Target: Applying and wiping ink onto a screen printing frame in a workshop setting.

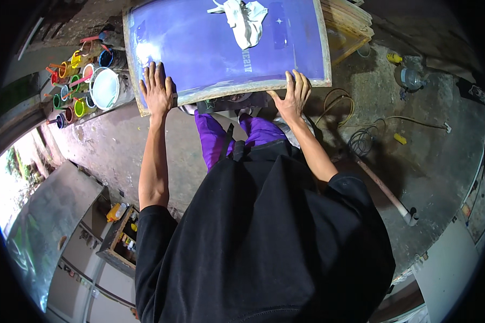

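Note:
A screen printing frame (pixel 226 90) with purple-blue mesh spans the top of the view. My left hand (pixel 159 94) lies over its near left corner, fingers stretched out and spread on the rim and mesh. On the near edge, towards the right, rests my right hand (pixel 292 97), its fingers straight over the rim and its thumb apart beside it. A crumpled white cloth (pixel 246 22) lies on the mesh, away from both hands. Below the near edge a dark piece with a green star outline (pixel 226 104) shows in part; the frame hides the rest.
Several paint pots stand at the left, with a large white bucket (pixel 104 88) nearest the frame. Stacked wooden frames (pixel 350 24) are at the upper right. Hoses (pixel 337 107), a pipe (pixel 385 188) and a clear plastic jug (pixel 411 79) lie on the right. A wooden crate (pixel 121 242) is lower left.

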Demonstrator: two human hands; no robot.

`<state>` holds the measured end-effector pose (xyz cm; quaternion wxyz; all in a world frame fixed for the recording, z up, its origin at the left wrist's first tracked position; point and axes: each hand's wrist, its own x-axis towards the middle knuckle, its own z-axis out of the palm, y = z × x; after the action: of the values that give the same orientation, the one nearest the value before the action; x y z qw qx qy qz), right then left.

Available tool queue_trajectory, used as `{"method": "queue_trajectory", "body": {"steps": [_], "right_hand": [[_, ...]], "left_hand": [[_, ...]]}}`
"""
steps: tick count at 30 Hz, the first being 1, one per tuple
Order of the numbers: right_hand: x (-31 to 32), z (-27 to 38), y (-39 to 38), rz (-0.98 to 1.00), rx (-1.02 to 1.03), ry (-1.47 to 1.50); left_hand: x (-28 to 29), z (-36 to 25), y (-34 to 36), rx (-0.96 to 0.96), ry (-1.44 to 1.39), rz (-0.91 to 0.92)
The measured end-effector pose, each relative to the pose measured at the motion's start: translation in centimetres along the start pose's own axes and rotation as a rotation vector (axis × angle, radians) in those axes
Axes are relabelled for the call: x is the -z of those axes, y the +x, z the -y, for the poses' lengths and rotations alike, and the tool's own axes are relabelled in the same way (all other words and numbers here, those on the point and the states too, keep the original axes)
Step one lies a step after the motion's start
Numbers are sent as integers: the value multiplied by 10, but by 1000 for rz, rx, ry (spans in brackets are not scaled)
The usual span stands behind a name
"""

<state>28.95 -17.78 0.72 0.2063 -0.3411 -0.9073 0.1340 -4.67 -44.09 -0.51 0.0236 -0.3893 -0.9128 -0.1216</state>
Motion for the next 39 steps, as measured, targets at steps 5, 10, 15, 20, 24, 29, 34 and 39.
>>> {"method": "queue_trajectory", "body": {"steps": [5,10,15,20,24,29,34,39], "right_hand": [[12,-7,-5,-21,-100,-78],[10,-2,-6,27,-98,-28],[8,-3,-3,23,-15,44],[7,-2,2,50,0,122],[8,-1,10,90,1,124],[9,-8,14,115,50,112],[9,-14,18,144,105,64],[15,-12,23,172,130,72]], "left_hand": [[0,1,1,4,-15,-18],[0,0,1,4,-24,-19],[2,-2,1,-5,6,4],[3,-1,0,-4,14,5],[1,0,1,6,-20,-10],[0,0,0,-4,-15,-17],[1,-3,1,0,-15,-19],[-1,1,-1,5,-28,-21]]}}
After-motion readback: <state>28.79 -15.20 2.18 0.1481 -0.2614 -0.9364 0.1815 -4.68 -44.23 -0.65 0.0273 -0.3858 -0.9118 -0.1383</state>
